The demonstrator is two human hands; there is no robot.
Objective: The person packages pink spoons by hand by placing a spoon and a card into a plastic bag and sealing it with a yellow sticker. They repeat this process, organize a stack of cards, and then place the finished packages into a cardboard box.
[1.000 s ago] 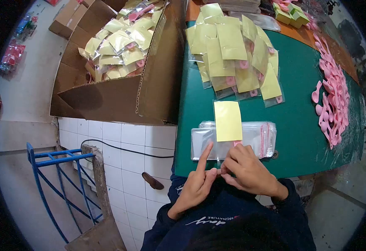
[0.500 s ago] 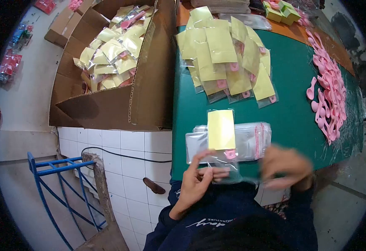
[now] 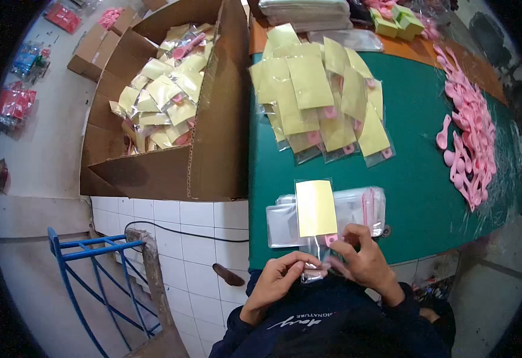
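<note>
My left hand (image 3: pixel 282 275) and my right hand (image 3: pixel 363 261) both pinch the near end of a clear plastic packet (image 3: pixel 316 222) at the front edge of the green table (image 3: pixel 428 179). The packet holds a yellow card and a pink spoon, and lies over a stack of empty clear zip bags (image 3: pixel 356 210). A heap of filled yellow-card packets (image 3: pixel 314 98) lies farther back on the table. Loose pink spoons (image 3: pixel 473 131) run along the right side.
A large open cardboard box (image 3: pixel 213 131) full of finished packets (image 3: pixel 162 98) stands left of the table. White tiled wall and a blue metal frame (image 3: pixel 88 262) are below left. Small green boxes (image 3: pixel 401 24) and more bag stacks (image 3: pixel 305 13) sit at the far edge.
My right hand swung out to the right, then came back to the packet's near end. The packet with the yellow card has slid slightly nearer to me. My left index finger has curled in.
</note>
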